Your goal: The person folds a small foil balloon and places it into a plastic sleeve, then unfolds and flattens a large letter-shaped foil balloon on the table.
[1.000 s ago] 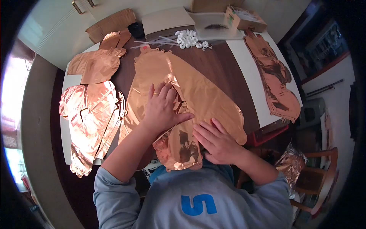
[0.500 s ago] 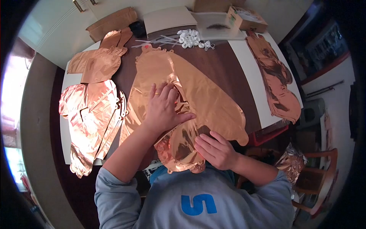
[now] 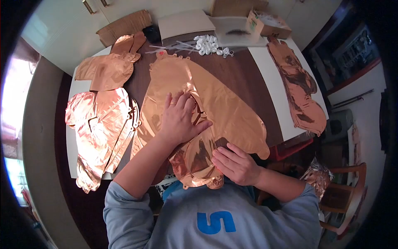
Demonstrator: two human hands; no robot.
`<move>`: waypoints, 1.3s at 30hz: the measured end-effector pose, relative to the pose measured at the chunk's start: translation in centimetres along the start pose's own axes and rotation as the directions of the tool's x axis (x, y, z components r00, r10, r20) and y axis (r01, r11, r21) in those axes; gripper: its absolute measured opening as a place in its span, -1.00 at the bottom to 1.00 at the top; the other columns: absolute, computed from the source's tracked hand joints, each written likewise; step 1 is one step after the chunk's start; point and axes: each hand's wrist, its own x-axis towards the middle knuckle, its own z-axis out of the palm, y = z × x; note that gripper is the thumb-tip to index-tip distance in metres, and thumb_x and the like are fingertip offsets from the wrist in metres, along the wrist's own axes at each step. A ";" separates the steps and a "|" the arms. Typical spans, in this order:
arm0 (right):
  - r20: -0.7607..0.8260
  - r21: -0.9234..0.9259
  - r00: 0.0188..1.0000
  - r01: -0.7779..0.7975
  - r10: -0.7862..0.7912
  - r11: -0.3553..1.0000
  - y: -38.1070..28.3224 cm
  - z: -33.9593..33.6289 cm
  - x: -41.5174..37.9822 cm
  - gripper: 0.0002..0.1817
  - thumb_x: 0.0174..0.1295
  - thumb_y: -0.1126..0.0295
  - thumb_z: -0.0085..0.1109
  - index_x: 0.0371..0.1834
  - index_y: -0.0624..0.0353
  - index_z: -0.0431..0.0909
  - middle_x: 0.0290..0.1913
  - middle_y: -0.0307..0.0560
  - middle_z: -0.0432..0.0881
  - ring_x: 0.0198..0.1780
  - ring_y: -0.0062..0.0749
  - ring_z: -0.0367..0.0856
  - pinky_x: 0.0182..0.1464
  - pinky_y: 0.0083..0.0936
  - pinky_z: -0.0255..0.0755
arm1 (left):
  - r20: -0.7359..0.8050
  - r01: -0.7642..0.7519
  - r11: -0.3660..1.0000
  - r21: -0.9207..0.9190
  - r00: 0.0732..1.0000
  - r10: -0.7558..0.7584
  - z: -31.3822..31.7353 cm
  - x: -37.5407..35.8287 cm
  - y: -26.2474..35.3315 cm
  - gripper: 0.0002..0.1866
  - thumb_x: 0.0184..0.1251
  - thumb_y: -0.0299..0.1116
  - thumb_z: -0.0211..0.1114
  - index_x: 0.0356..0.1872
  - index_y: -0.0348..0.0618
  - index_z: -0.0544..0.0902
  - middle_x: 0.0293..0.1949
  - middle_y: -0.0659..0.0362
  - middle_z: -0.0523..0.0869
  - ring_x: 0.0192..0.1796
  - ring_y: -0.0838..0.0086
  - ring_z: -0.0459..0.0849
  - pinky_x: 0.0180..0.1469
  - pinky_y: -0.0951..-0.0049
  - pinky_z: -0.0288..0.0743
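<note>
A large flat copper-coloured foil balloon lies on the table in front of me, with a folded, creased part down its middle. My left hand rests palm down on this middle, fingers stretched forward and thumb out to the right. Nearer my body, my right hand lies flat along the right side of the folded lower part, its fingers extended. The balloon's scalloped lower end reaches the table's front edge by my shirt. Small tabs line its far tip, where a red mark shows.
More flat foil balloons lie at left and a stack at right. White ribbon rolls, pale straws, a cardboard stack and an open box stand at the back. A wooden chair is at lower right.
Both hands stay nearly in place on the balloon. The foil between them has creased a little differently, and the view has shifted slightly.
</note>
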 end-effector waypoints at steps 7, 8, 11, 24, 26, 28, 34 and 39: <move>0.039 0.052 0.998 -0.042 0.040 0.998 -0.1 -0.7 -0.1 -0.59 0.21 0.34 0.14 0.11 0.26 0.60 0.15 0.09 0.63 0.25 -0.14 0.57 0.45 -0.04 0.25 | -0.054 -0.049 0.989 -0.140 0.998 0.042 0.3 -0.1 -0.8 -0.19 -0.06 0.17 0.58 0.05 -0.27 0.54 0.14 -0.09 0.58 0.26 -0.06 0.50 0.34 -0.04 0.33; 0.021 0.104 0.996 -0.085 0.083 0.991 -0.3 -1.3 -0.2 -0.56 0.18 0.34 0.18 0.13 0.24 0.59 0.14 0.09 0.63 0.24 -0.13 0.57 0.43 -0.04 0.26 | -0.061 -0.057 0.988 -0.142 0.997 0.049 0.1 -0.3 -0.8 -0.21 -0.06 0.15 0.59 0.05 -0.28 0.54 0.14 -0.09 0.58 0.26 -0.06 0.50 0.33 -0.02 0.34; -0.140 0.247 0.911 -0.348 0.388 0.904 -0.1 -2.2 -2.9 -0.57 0.09 0.33 0.29 0.07 0.16 0.59 0.08 0.05 0.64 0.12 -0.08 0.61 0.20 -0.03 0.39 | -0.060 -0.025 0.981 -0.191 0.998 0.014 -0.1 -0.4 -0.6 -0.27 -0.02 0.07 0.58 0.04 -0.29 0.55 0.13 -0.10 0.57 0.25 -0.06 0.51 0.29 0.00 0.39; 0.424 0.697 0.077 -0.665 0.902 -0.271 0.0 -0.9 -6.5 -0.62 0.39 0.19 0.26 -0.31 0.40 0.71 -0.49 -0.13 0.71 -0.47 -0.53 0.69 -0.45 -0.56 0.53 | -0.078 0.012 0.971 -0.238 0.996 -0.031 -0.1 -0.8 -0.7 -0.48 0.12 -0.14 0.51 0.00 -0.26 0.59 0.11 -0.12 0.55 0.21 -0.04 0.53 0.23 0.05 0.46; 0.377 0.758 0.076 -0.598 0.923 -0.260 -0.5 -0.6 -6.3 -0.66 0.39 0.25 0.26 -0.31 0.40 0.70 -0.47 -0.10 0.71 -0.48 -0.53 0.69 -0.46 -0.55 0.52 | -0.066 0.022 0.971 -0.240 0.997 -0.039 -0.2 -0.8 -0.7 -0.48 0.12 -0.15 0.51 0.01 -0.26 0.58 0.10 -0.12 0.55 0.21 -0.04 0.53 0.22 0.05 0.46; 0.262 0.768 0.101 -0.624 0.960 -0.144 -0.9 -0.7 -6.2 -0.68 0.40 0.29 0.25 -0.34 0.40 0.68 -0.47 -0.07 0.70 -0.48 -0.54 0.68 -0.47 -0.53 0.52 | -0.056 0.031 0.967 -0.252 0.997 -0.047 -0.3 -0.7 -0.5 -0.49 0.12 -0.16 0.50 0.01 -0.26 0.59 0.10 -0.11 0.55 0.21 -0.04 0.52 0.21 0.04 0.46; -0.296 0.114 0.381 -0.896 0.876 0.429 1.1 -4.0 -2.8 -0.61 0.15 0.19 0.45 -0.17 0.28 0.59 -0.25 0.00 0.61 -0.13 -0.14 0.63 -0.08 -0.24 0.51 | -0.009 0.062 0.971 -0.232 0.998 -0.066 -0.6 -0.4 -0.2 -0.47 0.11 -0.16 0.49 0.07 -0.21 0.62 0.07 -0.09 0.54 0.18 -0.02 0.53 0.20 0.04 0.47; -0.148 -0.130 0.375 -0.925 0.915 0.358 3.9 -3.4 -2.1 -0.57 0.04 0.11 0.48 -0.24 0.20 0.56 -0.24 0.04 0.58 -0.10 0.03 0.58 -0.06 -0.09 0.46 | -0.023 0.072 0.981 -0.181 0.997 -0.077 -0.7 -0.7 -0.1 -0.41 0.11 -0.13 0.48 0.16 -0.20 0.61 0.08 -0.09 0.53 0.18 0.00 0.53 0.20 0.06 0.48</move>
